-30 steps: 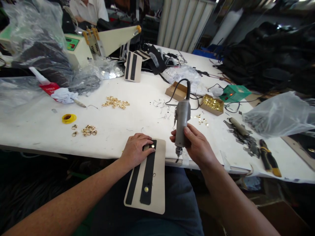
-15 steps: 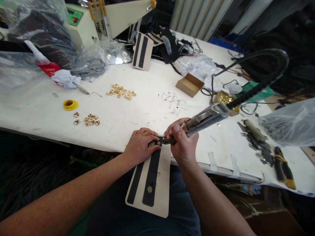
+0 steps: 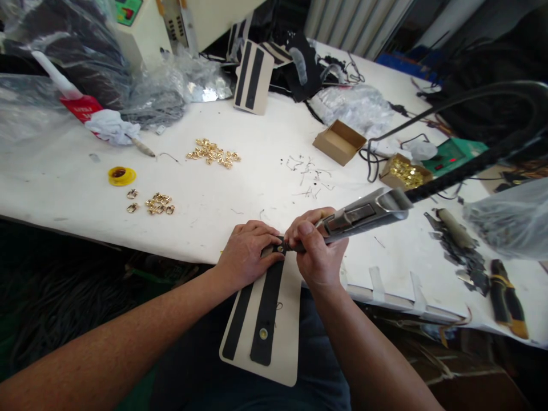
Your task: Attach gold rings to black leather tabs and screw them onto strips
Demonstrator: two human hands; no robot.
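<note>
A beige panel [image 3: 287, 319] with two black strips lies partly over the table's front edge and my lap. My left hand [image 3: 249, 254] presses on its upper end, thumb and fingers on either side of a small round stud on the longer strip [image 3: 270, 297]. A second stud [image 3: 264, 334] shows near that strip's lower end. My right hand [image 3: 317, 248] is wrapped round a metal corded tool [image 3: 363, 214], its tip at the strip beside my left fingertips. Exactly where the tip touches is hidden by my fingers.
Gold clasps [image 3: 214, 153] lie in piles beyond my left hand, near a yellow ring [image 3: 122, 176]. A cardboard box [image 3: 339, 142], thread scraps and a box of gold pieces [image 3: 406, 171] are farther right. Black-and-yellow pliers [image 3: 507, 297] rest at the right edge.
The view has shifted slightly, so the table items appear displaced. The tool leans a little lower to the right; both hands keep their hold.
</note>
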